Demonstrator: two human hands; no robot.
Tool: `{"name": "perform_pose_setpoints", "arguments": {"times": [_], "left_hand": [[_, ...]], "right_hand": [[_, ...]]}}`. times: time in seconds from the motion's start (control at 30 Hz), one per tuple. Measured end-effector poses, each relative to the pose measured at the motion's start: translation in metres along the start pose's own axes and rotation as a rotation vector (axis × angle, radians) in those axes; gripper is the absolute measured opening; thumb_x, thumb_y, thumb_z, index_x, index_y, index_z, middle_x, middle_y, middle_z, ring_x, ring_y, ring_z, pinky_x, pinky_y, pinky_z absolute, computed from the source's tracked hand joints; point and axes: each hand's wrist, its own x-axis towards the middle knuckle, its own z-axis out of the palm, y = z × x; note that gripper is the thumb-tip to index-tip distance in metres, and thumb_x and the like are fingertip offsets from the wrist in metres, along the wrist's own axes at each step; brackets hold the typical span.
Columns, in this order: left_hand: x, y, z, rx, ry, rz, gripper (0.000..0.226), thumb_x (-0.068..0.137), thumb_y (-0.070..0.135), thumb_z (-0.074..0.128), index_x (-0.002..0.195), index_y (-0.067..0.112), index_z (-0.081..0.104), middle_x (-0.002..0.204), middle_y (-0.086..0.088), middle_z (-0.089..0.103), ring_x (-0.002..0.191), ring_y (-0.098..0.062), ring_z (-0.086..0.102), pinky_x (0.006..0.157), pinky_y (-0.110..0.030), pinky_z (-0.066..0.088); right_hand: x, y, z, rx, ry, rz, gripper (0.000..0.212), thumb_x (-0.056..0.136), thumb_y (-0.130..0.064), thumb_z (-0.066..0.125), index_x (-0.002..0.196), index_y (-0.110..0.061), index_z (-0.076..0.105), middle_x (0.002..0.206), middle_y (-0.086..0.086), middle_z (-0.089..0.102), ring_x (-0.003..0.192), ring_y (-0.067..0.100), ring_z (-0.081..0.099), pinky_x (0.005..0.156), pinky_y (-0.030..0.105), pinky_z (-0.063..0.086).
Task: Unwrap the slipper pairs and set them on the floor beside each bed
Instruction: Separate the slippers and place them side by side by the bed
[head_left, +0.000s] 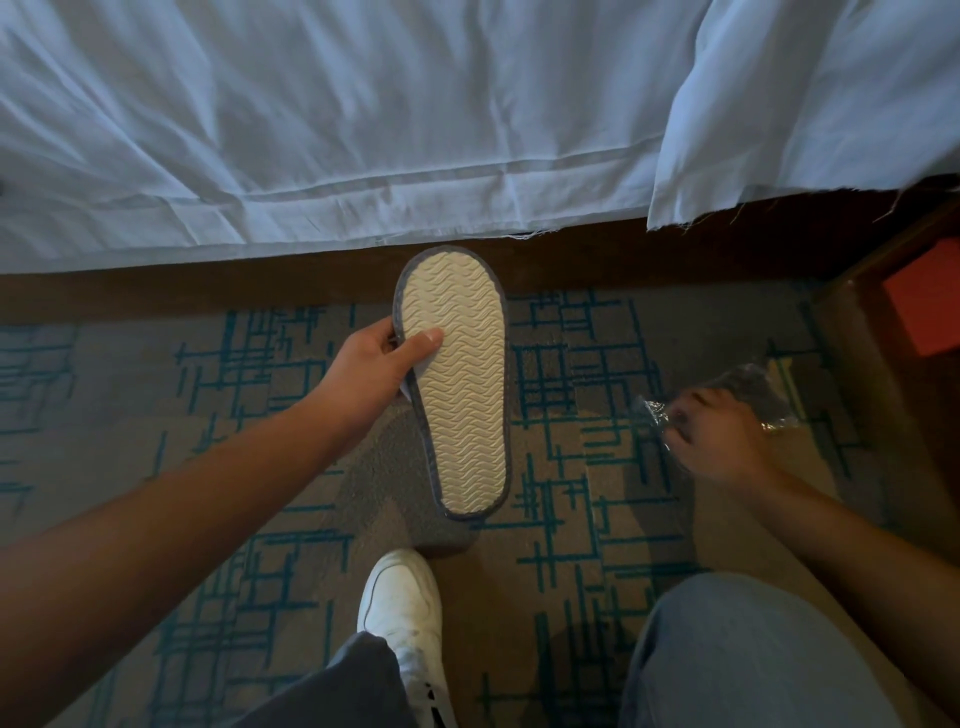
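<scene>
A bed (311, 130) runs across the far side, its sheet hanging to the edge of the carpet (130, 415). In front of it, at the middle, the left hand (382, 364) holds a slipper (457, 384) sole up above the floor, toe toward the bed. To the right, well apart, the right hand (722, 441) rests on a plastic wrapper (748, 395) (what it contains is blurred). Nearest the camera, a shoe (402, 613) stands just behind the slipper's heel, a knee (753, 654) to its right.

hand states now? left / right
Left hand: closed on slipper, sole up.
Right hand: blurred, closed on crumpled plastic wrapper.
</scene>
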Motion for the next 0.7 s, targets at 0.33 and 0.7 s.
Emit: {"name": "perform_pose_setpoints", "arguments": {"times": [0.33, 0.7], "left_hand": [[-0.02, 0.012, 0.003, -0.003, 0.052, 0.036, 0.025, 0.095, 0.033, 0.068, 0.115, 0.019, 0.071, 0.107, -0.002, 0.08, 0.098, -0.022, 0.077, 0.089, -0.046, 0.062], [-0.065, 0.04, -0.019, -0.018, 0.297, 0.141, 0.042, 0.08, 0.044, 0.067, 0.116, 0.023, 0.07, 0.11, 0.0, 0.078, 0.106, -0.02, 0.074, 0.1, -0.052, 0.055]], "right_hand": [[0.009, -0.165, -0.11, 0.528, -0.237, -0.282, 0.078, 0.076, -0.075, 0.054, 0.14, -0.031, 0.048, 0.127, -0.014, 0.06, 0.107, 0.006, 0.062, 0.087, 0.034, 0.055], [-0.013, -0.274, -0.132, 1.158, -0.31, -0.226, 0.1, 0.06, -0.059, 0.087, 0.143, -0.049, 0.034, 0.131, -0.017, 0.065, 0.115, 0.005, 0.066, 0.1, 0.044, 0.055]]}}
